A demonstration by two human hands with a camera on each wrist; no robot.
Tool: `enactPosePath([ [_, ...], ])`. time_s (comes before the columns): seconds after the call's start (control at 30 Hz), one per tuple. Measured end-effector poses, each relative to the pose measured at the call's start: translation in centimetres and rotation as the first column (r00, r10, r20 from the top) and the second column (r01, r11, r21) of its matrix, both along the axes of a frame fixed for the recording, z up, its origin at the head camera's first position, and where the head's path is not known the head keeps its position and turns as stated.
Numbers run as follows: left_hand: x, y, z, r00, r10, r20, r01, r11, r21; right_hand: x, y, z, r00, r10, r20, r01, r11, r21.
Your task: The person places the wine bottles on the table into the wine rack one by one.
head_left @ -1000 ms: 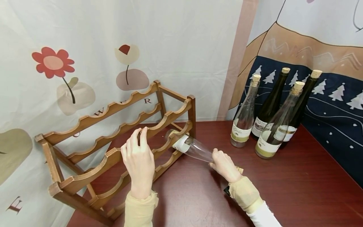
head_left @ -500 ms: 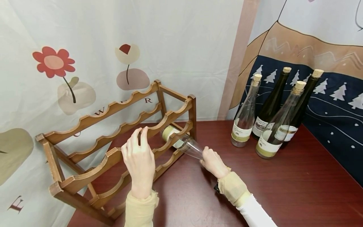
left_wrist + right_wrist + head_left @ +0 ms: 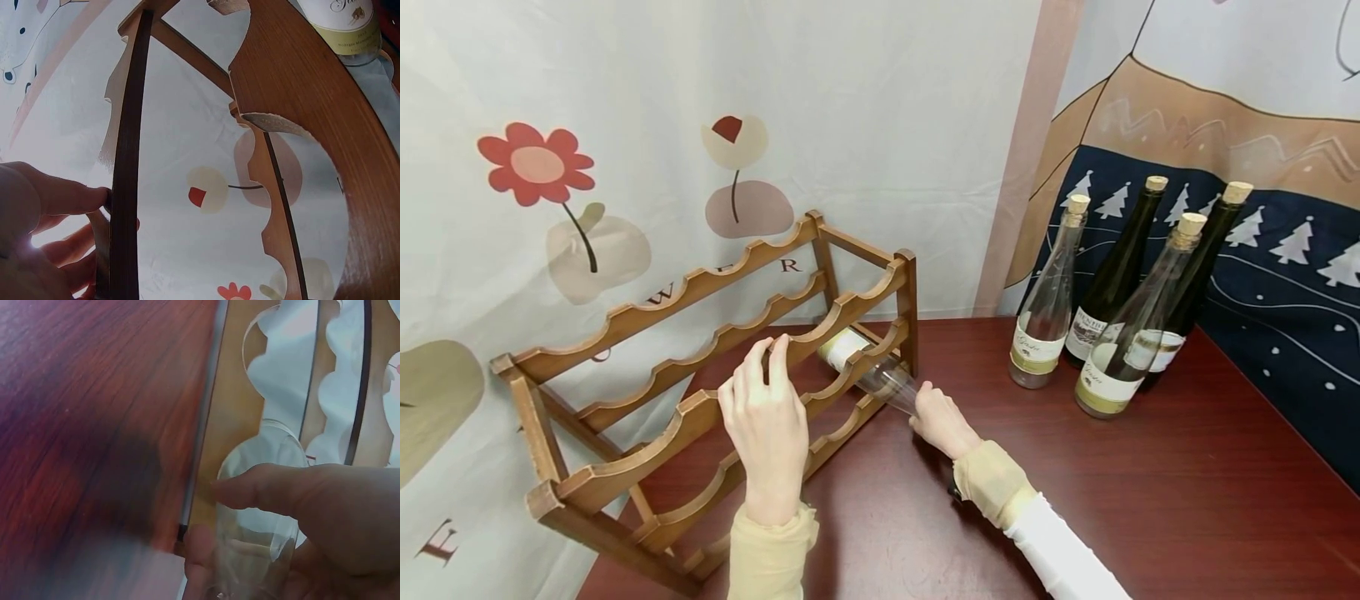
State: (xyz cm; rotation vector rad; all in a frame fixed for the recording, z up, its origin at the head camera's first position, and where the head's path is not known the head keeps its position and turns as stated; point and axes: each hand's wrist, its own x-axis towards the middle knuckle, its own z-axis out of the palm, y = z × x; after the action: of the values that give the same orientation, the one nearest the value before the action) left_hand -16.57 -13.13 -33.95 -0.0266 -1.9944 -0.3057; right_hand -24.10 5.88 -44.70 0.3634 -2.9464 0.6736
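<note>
A wooden wine rack [image 3: 598, 483] with scalloped rails stands on the left of the table. My left hand [image 3: 766, 442] grips its upper front rail; the left wrist view shows thumb and fingers [image 3: 72, 197] on either side of the wood. A clear glass bottle [image 3: 887, 385] with a white and green label lies tilted through a lower level at the rack's right end, base inward. My right hand [image 3: 943, 423] holds it by the neck, which the fingers mostly hide. In the right wrist view, the clear bottle [image 3: 253, 565] passes between thumb and fingers towards the scalloped wood.
Two clear corked bottles [image 3: 1037, 337] and two dark green corked bottles [image 3: 1123, 258] stand upright at the back right of the reddish-brown table [image 3: 1150, 500]. A printed cloth [image 3: 917, 125] hangs right behind the rack.
My right hand has moved left towards the rack, sliding the clear bottle deeper between the rails. The left hand keeps its grip on the upper rail, and the rack stays put.
</note>
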Motion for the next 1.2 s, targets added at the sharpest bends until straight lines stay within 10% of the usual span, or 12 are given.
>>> enactPosePath([
  [1.2, 0.2, -0.1, 0.0, 1.0, -0.004, 0.011, 0.004, 1.0, -0.005, -2.7, -3.6, 0.4, 0.997, -0.001, 0.072, -0.002, 0.999, 0.046],
])
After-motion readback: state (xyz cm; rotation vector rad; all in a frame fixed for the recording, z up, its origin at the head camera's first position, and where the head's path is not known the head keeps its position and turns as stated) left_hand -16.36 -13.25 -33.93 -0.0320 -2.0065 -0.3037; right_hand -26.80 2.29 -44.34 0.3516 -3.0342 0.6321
